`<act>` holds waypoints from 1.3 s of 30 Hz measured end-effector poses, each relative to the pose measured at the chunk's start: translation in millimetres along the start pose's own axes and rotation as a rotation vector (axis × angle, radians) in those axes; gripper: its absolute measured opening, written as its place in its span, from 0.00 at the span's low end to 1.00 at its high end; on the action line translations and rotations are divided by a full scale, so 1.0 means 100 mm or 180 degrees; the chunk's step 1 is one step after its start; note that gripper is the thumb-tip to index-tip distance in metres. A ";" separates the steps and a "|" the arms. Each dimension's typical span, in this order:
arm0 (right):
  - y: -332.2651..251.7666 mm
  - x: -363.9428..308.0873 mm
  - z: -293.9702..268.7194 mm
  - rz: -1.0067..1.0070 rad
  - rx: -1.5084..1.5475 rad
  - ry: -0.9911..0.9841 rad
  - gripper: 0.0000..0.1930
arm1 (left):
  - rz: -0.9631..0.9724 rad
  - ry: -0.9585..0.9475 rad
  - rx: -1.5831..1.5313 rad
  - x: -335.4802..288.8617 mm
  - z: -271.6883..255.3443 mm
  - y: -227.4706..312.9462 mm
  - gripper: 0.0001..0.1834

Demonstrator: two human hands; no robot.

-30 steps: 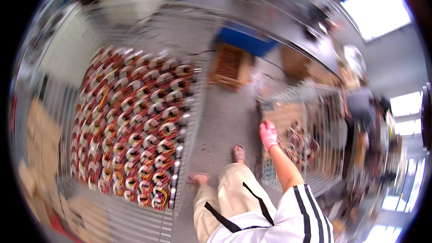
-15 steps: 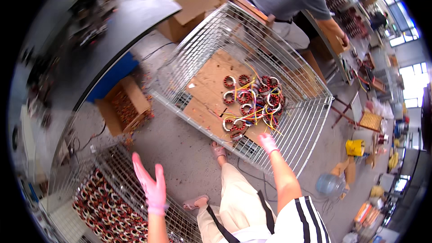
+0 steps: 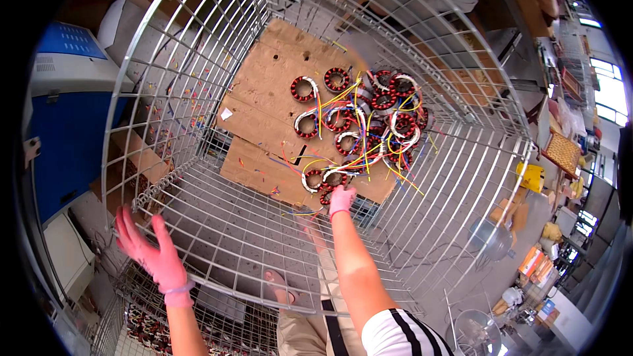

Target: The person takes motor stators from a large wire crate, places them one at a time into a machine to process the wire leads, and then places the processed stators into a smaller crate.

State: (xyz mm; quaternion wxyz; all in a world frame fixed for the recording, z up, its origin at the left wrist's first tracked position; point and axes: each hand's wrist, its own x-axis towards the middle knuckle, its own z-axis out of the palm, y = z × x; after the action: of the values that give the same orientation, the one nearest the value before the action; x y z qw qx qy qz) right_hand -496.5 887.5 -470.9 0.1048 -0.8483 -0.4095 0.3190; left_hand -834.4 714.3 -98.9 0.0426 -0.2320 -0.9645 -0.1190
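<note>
Several ring-shaped motor stators (image 3: 339,120) with red-and-black windings, white sleeves and yellow, blue and red leads lie on a brown cardboard sheet (image 3: 264,86). The sheet lines the bottom of a large wire mesh cage (image 3: 217,250). My right hand (image 3: 342,200), in a pink glove, reaches down into the cage, its fingers curled at a motor stator (image 3: 326,196) on the near side of the group. The hand partly hides the grip. At the cage's near left corner is my left hand (image 3: 155,254), pink-gloved, fingers spread, holding nothing.
A second mesh cage full of stators (image 3: 151,329) stands at the lower left. A blue and white cabinet (image 3: 66,138) and a cardboard box (image 3: 142,158) are beyond the left wall. On the right are a clear water bottle (image 3: 491,237) and a yellow bucket (image 3: 531,177).
My view has moved closer over the cage. The right hand has gone from the cage's near side to the nearest stators; the left hand, still spread, is now by the cage's near left corner.
</note>
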 end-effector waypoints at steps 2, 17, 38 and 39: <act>0.16 0.21 0.15 0.0393 0.0137 -0.0417 0.22 | -0.0108 -0.0116 0.0080 -0.04 0.01 -0.05 0.28; -1.35 -1.15 -1.12 0.0797 0.1852 -0.3512 0.18 | 0.0145 -0.0177 0.0377 -0.04 -0.13 -0.22 0.24; -2.51 -6.80 -4.27 -0.5225 -0.1033 -0.4187 0.26 | -0.0817 0.1076 -0.7897 -1.59 -3.98 -1.58 0.22; -2.47 -6.95 -4.33 -0.5287 -0.0982 -0.4224 0.25 | -0.0839 0.1290 -0.8128 -1.62 -4.09 -1.74 0.22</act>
State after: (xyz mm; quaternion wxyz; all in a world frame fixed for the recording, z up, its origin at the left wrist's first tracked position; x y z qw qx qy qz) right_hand -700.4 552.8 289.3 -0.0627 0.0341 -0.8689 0.4898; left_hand -759.4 391.5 238.6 -0.0749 0.0096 -0.1621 -0.9839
